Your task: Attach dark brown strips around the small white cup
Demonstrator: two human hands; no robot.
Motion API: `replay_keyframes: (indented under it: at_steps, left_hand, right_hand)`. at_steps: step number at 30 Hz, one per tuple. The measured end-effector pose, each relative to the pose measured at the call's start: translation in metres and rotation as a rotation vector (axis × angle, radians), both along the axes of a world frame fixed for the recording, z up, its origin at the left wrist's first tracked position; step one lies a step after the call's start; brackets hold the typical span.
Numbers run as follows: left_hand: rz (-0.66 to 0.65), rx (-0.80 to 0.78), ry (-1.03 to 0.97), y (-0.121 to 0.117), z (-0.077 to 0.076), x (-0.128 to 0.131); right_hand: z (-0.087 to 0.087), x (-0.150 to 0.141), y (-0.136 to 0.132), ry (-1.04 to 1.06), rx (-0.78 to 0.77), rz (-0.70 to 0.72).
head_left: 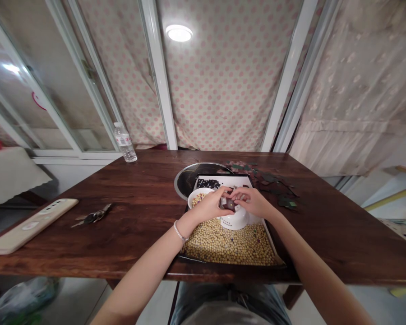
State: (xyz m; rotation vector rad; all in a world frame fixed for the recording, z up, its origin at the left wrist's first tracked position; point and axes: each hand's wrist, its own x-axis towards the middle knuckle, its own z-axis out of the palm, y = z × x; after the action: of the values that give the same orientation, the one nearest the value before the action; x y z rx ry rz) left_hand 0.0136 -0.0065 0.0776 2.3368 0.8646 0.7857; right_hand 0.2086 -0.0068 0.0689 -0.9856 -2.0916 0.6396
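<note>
My left hand (214, 204) grips the near side of a small dark brown square piece (230, 204) with thumb and fingers. My right hand (252, 201) has its bent fingers pressed at the top and right of the same piece. One pale round bead shows on its face. Under the hands stands an upturned white bowl (236, 222) with small marks on its side. Just left is another white bowl (190, 199) holding mixed beads. Both are on a shallow tray (274, 246), where many yellowish round beads (223, 246) lie in front and black beads (208, 183) at the back.
Behind the tray is a round dark dish (181, 178). Dark green and brown scraps (274, 183) lie to the right. Keys (93, 216), a pale phone (34, 224) and a water bottle (124, 142) are on the left of the wooden table (138, 198).
</note>
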Motion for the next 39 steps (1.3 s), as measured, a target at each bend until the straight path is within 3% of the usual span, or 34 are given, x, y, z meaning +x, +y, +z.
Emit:
replay_keyframes:
  at_steps: [18, 24, 33, 39]
  left_hand:
    - [-0.051, -0.019, -0.012, 0.004, -0.002, 0.000]
    - [-0.069, -0.022, -0.028, 0.004, -0.001, 0.000]
    - [-0.083, -0.038, -0.041, 0.005, -0.001, 0.001]
    - [-0.022, -0.016, 0.006, 0.006, -0.002, 0.000]
  right_hand:
    - [-0.002, -0.013, -0.006, -0.058, 0.081, -0.035]
    - [-0.003, -0.014, -0.007, -0.065, 0.119, -0.123]
    - [-0.002, -0.015, -0.005, -0.093, 0.148, -0.119]
    - [-0.002, -0.015, -0.007, -0.101, 0.129, -0.029]
